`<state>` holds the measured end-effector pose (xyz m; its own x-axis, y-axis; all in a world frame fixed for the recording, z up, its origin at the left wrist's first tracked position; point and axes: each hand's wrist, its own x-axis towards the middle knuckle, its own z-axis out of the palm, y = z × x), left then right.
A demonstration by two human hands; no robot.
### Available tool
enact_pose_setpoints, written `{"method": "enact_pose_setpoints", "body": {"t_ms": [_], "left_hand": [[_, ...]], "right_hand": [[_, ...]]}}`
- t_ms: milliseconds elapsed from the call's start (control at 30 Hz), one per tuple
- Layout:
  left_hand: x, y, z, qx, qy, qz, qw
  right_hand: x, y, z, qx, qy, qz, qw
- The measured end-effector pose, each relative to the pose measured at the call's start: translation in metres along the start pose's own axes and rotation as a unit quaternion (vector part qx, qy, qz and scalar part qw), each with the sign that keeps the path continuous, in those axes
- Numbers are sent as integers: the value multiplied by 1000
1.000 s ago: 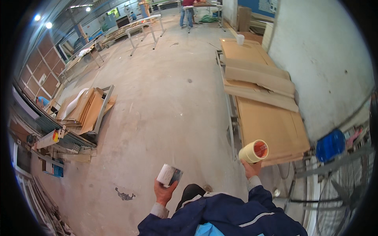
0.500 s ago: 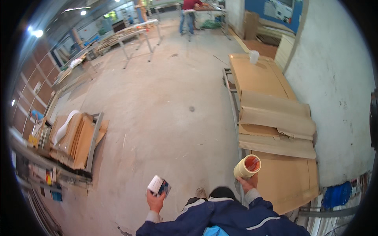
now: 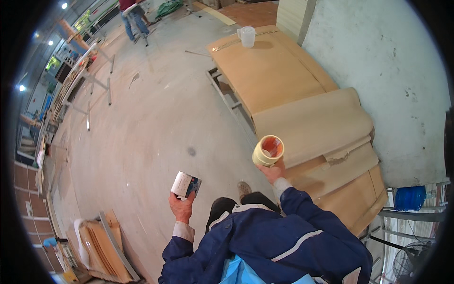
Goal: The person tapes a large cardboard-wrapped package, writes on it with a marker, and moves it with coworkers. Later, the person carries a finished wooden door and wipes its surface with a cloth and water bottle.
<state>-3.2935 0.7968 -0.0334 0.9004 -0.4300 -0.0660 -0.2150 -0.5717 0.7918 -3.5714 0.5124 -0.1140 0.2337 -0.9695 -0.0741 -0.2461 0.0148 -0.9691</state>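
My left hand [image 3: 181,206] is closed around a small can [image 3: 181,183] with a white label and a dark blue part, held out over the floor. Cream masking tape [image 3: 261,155], seemingly a stack of rolls, is gripped from below in my right hand [image 3: 273,172]. Its open end faces up and shows an orange-red core. The tape is beside the long cardboard-covered stack on my right, near a brown sheet [image 3: 312,120] draped across it.
A clear plastic jug [image 3: 247,37] stands on the far end of the cardboard stack [image 3: 265,66]. Along the right runs a pale wall [image 3: 378,85]. Folded cardboard [image 3: 101,244] leans at lower left. A person [image 3: 134,21] stands far off, near metal-legged tables [image 3: 90,78].
My view has turned to the right and moved forward, so the cardboard stack and jug appear nearer. Both hands keep hold of the can and the tape.
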Motion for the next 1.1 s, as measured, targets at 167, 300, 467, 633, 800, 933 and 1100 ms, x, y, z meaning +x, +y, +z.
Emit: {"method": "enact_pose_setpoints", "body": {"t_ms": [167, 300, 467, 633, 800, 933, 1100], "left_hand": [[170, 59, 64, 11, -105, 42, 994], [315, 95, 150, 1, -198, 49, 979], [472, 150, 301, 26, -269, 134, 953], [564, 205, 452, 4, -330, 167, 929], [605, 250, 570, -22, -353, 134, 926], [618, 266, 635, -69, -401, 105, 908], [632, 275, 680, 20, -430, 139, 892]], "right_hand": [[158, -33, 85, -35, 68, 29, 997], [267, -23, 136, -92, 127, 49, 986], [398, 5, 170, -106, 181, 151, 966], [503, 38, 198, -129, 206, 137, 960], [599, 75, 209, -119, 227, 142, 956], [623, 107, 206, -115, 229, 200, 946], [591, 116, 215, -224, 239, 171, 929]]}}
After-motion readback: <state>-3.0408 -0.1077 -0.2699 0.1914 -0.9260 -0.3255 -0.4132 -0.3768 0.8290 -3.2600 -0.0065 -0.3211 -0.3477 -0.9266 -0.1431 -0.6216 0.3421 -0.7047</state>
